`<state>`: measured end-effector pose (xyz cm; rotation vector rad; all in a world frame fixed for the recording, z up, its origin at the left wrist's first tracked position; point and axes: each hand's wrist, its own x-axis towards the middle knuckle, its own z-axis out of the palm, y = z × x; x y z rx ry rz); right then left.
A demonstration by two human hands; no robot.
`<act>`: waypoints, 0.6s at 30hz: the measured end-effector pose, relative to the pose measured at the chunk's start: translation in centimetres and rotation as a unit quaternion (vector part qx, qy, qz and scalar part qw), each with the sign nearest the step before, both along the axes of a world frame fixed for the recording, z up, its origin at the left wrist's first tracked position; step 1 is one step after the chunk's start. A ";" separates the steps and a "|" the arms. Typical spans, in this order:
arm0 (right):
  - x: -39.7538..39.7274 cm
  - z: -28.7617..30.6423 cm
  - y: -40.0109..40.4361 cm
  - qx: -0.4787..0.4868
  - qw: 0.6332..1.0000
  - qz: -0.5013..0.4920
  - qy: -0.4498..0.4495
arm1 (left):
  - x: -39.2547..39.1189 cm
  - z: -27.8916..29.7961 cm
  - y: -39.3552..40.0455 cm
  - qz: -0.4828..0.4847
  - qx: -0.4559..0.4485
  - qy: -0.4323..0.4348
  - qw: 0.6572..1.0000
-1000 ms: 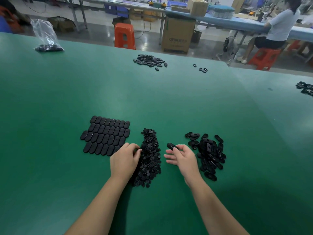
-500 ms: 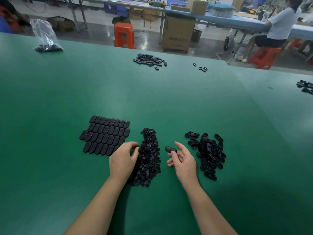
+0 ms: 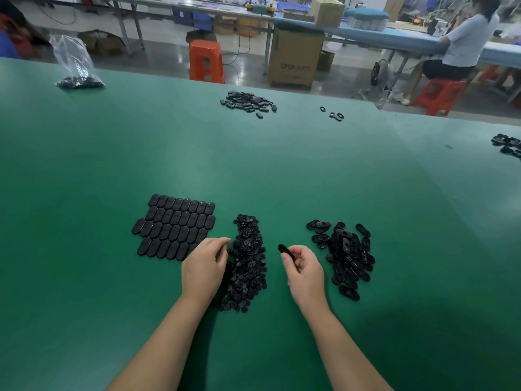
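1. Holding one black oval shell (image 3: 284,249) pinched between thumb and fingertips, our right hand (image 3: 306,270) hovers just above the green table (image 3: 253,165). It sits between the pile of small inserts (image 3: 248,261) and the heap of loose shells (image 3: 348,258) on the right.
2. Our left hand (image 3: 204,268) sits at the left edge of the pile of small inserts, fingers curled down into it. We cannot tell whether they have caught a piece.
3. The inserts are tiny and tangled, so we judge the left fingers could lift two at once or scatter several.
4. We grip the shell by one end only, so it may twist or slip when an insert is pressed in.
5. Our left hand lies just beside the near right corner of the laid-out grid (image 3: 174,227), and a careless sweep could knock its rows askew.
6. Only the cardboard box (image 3: 294,59) on the far floor bears print, and it is too blurred for us to read surely.
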<state>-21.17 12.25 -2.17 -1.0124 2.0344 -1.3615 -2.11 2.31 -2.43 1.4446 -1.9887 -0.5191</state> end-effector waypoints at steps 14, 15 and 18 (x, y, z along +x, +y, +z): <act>0.2 0.3 0.2 -0.047 0.995 -0.007 -0.092 | 0.0 0.1 0.1 -0.005 -0.001 0.015 1.000; 0.3 0.3 0.2 -0.054 0.994 -0.003 -0.097 | 0.0 0.1 0.1 -0.006 -0.001 0.016 1.000; 0.2 0.3 0.1 -0.060 0.992 0.005 -0.114 | 0.0 0.2 0.0 0.009 0.028 0.043 0.999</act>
